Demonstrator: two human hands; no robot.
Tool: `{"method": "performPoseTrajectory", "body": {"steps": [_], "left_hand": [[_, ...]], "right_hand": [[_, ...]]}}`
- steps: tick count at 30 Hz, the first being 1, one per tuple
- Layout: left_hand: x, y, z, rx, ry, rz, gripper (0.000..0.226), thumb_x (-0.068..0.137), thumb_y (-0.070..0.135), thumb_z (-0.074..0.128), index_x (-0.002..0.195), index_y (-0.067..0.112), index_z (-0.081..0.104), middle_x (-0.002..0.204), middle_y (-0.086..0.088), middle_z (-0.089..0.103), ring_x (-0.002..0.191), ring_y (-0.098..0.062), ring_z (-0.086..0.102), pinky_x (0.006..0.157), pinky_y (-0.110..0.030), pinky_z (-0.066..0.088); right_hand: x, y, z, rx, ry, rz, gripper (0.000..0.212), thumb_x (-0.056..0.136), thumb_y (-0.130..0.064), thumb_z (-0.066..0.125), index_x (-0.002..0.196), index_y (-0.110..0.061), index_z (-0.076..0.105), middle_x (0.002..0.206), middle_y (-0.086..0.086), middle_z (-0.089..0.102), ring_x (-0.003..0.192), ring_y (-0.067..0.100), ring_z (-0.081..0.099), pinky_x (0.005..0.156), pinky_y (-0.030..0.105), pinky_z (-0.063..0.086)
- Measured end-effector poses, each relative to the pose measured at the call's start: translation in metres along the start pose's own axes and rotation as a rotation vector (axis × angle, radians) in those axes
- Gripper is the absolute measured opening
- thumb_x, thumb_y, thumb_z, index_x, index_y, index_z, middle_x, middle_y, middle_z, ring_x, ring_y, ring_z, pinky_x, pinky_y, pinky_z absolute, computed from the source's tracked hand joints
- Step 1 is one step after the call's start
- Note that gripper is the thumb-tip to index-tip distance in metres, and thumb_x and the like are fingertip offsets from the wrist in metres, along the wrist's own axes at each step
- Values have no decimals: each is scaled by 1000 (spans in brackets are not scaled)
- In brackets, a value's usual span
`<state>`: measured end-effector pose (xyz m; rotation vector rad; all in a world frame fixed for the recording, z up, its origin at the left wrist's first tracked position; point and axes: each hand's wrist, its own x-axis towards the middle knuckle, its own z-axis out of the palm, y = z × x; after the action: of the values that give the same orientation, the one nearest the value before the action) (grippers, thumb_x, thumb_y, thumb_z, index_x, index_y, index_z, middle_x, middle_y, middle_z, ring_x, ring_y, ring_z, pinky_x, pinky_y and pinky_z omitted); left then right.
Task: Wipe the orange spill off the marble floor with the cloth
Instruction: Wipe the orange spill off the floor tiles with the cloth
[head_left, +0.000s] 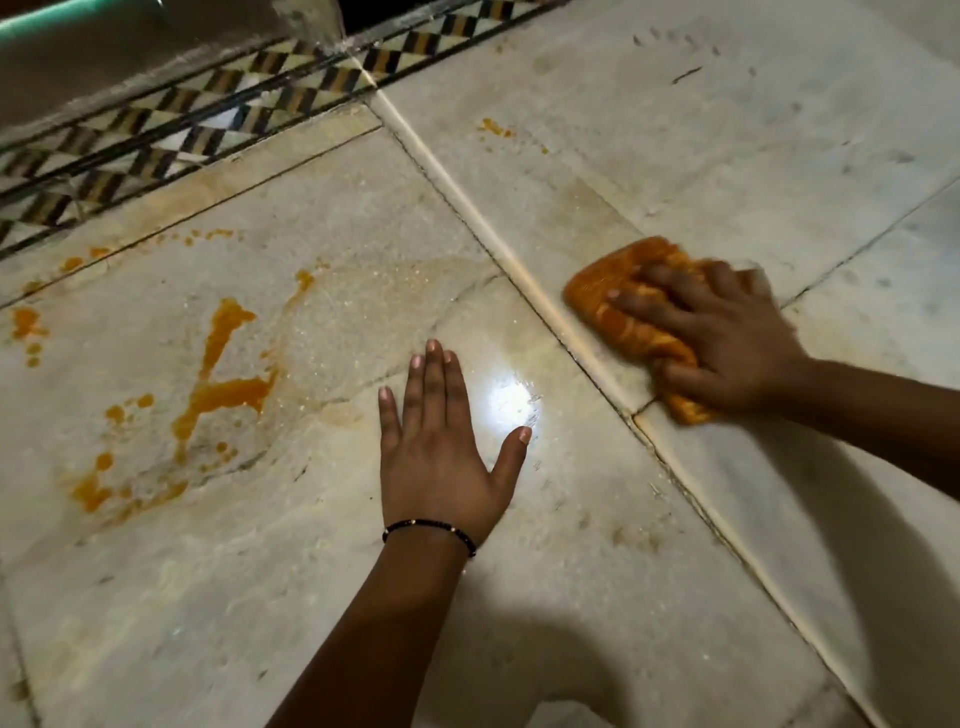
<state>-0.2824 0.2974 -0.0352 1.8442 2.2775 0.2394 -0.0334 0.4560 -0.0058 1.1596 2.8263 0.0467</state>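
Observation:
An orange spill (218, 395) lies in streaks and drops on the left part of the marble floor (571, 571), with a small orange spot (496, 128) farther back. My right hand (727, 338) presses an orange-stained cloth (608, 296) onto the floor at the right, fingers spread over it and thumb curled at its near edge; the hand is blurred. My left hand (441, 441) rests flat on the wet floor in the middle, fingers straight, a black bead bracelet at the wrist. It lies right of the spill.
A pale raised joint strip (467, 208) runs diagonally across the floor between my hands. A patterned black, yellow and white tile border (208, 119) runs along the back left, beside a wall base (78, 62). A light glare (511, 405) shows on wet marble.

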Motion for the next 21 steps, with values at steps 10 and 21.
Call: {"method": "performPoseTrajectory", "body": {"steps": [10,21], "left_hand": [[4,0,-3,1,22,-2,90,87,71,18,152,11,0,160,-4,-6,146,-16,-9,118,-43,-6],[4,0,-2,-24,47,6,90,87,70,21,151,10,1,160,-5,-5,146,-16,-9,118,-42,-7]], "right_hand": [[111,-40,-13,-55,-1,212,81,79,-66,22,150,-27,15,153,19,20,133,43,23,102,59,20],[60,31,-5,-10,71,370,72,78,-66,28,144,-40,25,146,13,31,117,41,35,89,55,31]]}}
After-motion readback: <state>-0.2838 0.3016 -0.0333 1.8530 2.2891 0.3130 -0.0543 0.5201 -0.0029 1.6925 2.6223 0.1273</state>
